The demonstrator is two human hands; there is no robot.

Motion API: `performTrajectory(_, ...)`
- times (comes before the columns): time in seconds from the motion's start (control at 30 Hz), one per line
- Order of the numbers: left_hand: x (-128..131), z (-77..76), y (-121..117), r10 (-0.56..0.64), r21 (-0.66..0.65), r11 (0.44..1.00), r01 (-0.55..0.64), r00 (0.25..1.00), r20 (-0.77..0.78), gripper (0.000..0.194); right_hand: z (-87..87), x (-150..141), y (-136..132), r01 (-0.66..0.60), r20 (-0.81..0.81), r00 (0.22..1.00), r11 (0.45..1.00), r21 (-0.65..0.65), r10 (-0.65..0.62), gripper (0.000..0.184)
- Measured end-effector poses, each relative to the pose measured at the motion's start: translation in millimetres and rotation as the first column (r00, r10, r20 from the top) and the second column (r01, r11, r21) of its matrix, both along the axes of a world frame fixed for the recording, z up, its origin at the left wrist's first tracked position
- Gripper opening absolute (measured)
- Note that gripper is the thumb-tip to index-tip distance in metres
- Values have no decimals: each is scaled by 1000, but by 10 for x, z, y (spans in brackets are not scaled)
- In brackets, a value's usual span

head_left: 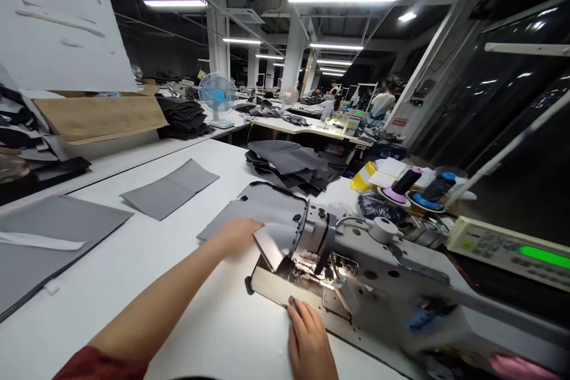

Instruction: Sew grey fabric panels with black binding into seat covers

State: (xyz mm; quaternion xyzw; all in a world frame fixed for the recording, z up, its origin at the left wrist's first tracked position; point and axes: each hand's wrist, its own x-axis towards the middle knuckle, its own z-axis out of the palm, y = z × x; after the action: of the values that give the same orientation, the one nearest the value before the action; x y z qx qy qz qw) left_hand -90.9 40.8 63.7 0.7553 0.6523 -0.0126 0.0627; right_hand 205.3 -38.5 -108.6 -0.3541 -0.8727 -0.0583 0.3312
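Observation:
My left hand [240, 236], slightly blurred, reaches to the near edge of a grey fabric panel [276, 208] left of the sewing machine [365, 249]. Its fingers close on the panel, whose corner folds up beside the lit needle area. My right hand [312, 335] rests at the front edge of the machine's metal bed plate [285, 292]. Its fingers are drawn together, with a small dark thing at the fingertips that I cannot make out. The machine head hides the panel's right side.
A single grey panel [171, 189] and larger grey pieces [53, 243] with a white strip lie left. Stacked dark panels [289, 160] stand behind the machine. Thread cones [407, 184] and a control panel [512, 252] are right. A fan [218, 95] and co-workers appear farther back.

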Motion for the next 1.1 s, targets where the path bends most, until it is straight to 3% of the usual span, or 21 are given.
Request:
performTrajectory(0.13,121,112,-297,-26,53,998,36,985,-171,49,165,-64,-105,5,-107,994,996,-93,-14,39)
performTrajectory(0.23,188,-36,-513,26,12,1000,-24,961,-274,62,253,73,-132,99,-319,936,982,-159,-146,25)
performTrajectory(0.3,165,-229,-654,52,-28,998,-62,957,-286,78,306,287,-103,287,-516,791,944,-160,-328,13)
performTrajectory(0.33,143,-339,-722,60,-36,997,-73,958,-280,83,341,419,-74,389,-598,690,906,-167,-407,15)
performTrajectory(0.4,101,-558,-845,69,-6,997,-73,967,-245,86,442,686,14,519,-711,491,825,-226,-503,36)
performTrajectory(0.43,88,-654,-898,75,27,997,-71,972,-221,85,507,803,74,522,-748,403,803,-286,-528,47)
performTrajectory(0.5,82,-805,-981,96,98,992,-79,980,-176,85,648,981,211,396,-777,288,808,-436,-560,61)
performTrajectory(0.6,100,-932,-1048,128,165,981,-105,982,-137,88,798,1126,383,166,-767,216,796,-581,-605,61)
performTrajectory(0.7,111,-994,-1075,139,201,973,-114,983,-116,86,756,1197,361,71,-694,258,730,-680,-672,54)
performTrajectory(0.8,100,-1050,-1085,146,224,967,-125,986,-82,82,561,1154,116,-62,-578,465,627,-777,-671,54)
performTrajectory(0.87,85,-1089,-1086,143,232,964,-128,989,-49,81,465,1014,-75,-56,-462,649,568,-821,-605,51)
performTrajectory(0.9,75,-1107,-1084,140,234,964,-127,989,-39,81,453,910,-145,-18,-386,745,562,-827,-544,48)
performTrajectory(0.97,57,-1134,-1078,132,242,963,-120,991,-34,80,513,654,-191,54,-242,883,599,-799,-402,43)
performTrajectory(1.1,34,-1147,-1067,119,268,958,-100,991,-54,77,762,122,89,65,-110,966,630,-774,-235,39)
